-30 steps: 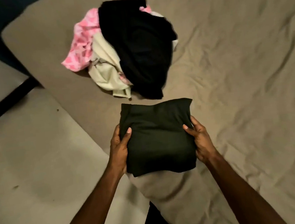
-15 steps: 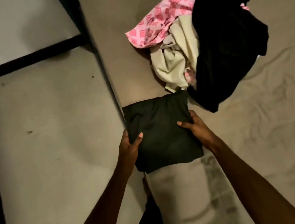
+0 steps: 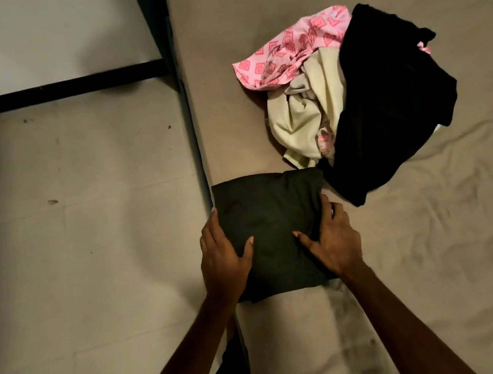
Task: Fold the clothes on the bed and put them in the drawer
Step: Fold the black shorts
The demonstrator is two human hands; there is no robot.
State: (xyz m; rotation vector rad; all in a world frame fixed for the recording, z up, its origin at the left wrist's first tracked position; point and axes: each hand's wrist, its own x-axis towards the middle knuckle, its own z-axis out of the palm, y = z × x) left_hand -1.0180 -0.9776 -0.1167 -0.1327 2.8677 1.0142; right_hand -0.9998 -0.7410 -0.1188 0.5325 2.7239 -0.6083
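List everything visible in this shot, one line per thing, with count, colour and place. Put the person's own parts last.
Folded dark green cloth garment: one, dark green, at the bed's left edge, gripped at both sides.
Crumpled black cloth garment: one, black, right part of the unfolded heap, beyond the folded one.
Crumpled cream cloth garment: one, cream, middle of the heap, partly under the black one.
Pink patterned cloth garment: one, pink with darker squares, far left of the heap.
Tan bed sheet: one, tan, wrinkled, covering the bed.
Pale floor: one, grey-beige, left of the bed.
Black frame bars: two visible, black, on the floor at upper left.
Left hand: one, holding the folded garment's left side.
Right hand: one, holding its right side.
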